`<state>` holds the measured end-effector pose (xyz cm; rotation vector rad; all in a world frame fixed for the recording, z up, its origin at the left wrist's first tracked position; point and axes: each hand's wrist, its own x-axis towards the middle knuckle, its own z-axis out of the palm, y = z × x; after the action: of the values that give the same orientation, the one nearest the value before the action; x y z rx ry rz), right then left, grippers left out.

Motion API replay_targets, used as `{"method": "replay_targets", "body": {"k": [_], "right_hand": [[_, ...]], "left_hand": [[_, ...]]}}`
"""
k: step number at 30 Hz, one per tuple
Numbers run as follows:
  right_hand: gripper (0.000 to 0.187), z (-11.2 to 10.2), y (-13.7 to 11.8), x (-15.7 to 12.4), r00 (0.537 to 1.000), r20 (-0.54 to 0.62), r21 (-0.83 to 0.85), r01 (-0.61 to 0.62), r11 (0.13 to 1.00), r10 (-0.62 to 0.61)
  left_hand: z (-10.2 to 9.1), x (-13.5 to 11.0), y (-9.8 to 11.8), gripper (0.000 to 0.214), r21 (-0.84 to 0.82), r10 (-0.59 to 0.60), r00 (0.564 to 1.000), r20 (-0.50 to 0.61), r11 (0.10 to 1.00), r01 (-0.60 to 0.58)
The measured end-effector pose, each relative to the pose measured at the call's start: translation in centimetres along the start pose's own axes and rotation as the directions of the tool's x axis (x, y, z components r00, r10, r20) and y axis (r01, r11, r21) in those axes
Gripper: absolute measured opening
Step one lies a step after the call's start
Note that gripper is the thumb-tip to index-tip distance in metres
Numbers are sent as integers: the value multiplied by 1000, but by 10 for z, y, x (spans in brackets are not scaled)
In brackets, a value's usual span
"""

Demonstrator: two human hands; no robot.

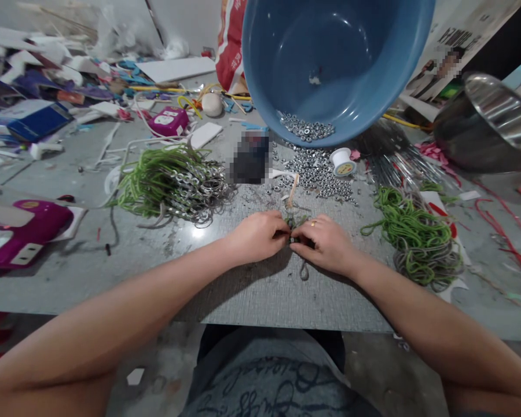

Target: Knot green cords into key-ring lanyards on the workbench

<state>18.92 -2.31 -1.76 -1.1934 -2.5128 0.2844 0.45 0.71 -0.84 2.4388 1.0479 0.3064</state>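
Note:
Near the table's front edge, my left hand and my right hand meet with fingertips pinched together on a grey-green cord. A small loop of it hangs out below my right fingers; most of the rest is hidden by the fingers. Just beyond my hands, loose metal nuts are scattered over the tabletop. To the left lies a bundle of green and grey cords with metal pieces at their right ends. A looser pile of similar cords rests to the right.
A blue basin with more nuts inside tilts over the table's far side. A white spool stands by the nuts. Purple power strips lie left, a steel bowl sits right, and mixed scraps heap at the back left.

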Motion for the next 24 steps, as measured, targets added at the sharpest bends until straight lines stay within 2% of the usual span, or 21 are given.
{"method": "replay_targets", "body": {"k": [7,11,13,18,24], "right_hand": [[16,-2,-3,0,999,-8,-27,-41,999,41],[14,1,-1,0,995,-40,-22,-92,996,91],[14,1,-1,-1,997,-68,-22,-50,999,48],[21,2,-4,-2,974,-141,-128,162,978,-180],[27,4,-10,-4,960,-128,-264,210,942,-249]], "left_hand": [[-5,-2,4,20,87,-14,992,125,996,3],[-9,3,0,21,29,-36,987,157,999,32],[-12,5,-2,19,2,-54,987,153,999,54],[-12,6,-3,18,-29,-65,990,125,997,69],[-9,5,-4,16,-60,-52,996,75,997,56]]}}
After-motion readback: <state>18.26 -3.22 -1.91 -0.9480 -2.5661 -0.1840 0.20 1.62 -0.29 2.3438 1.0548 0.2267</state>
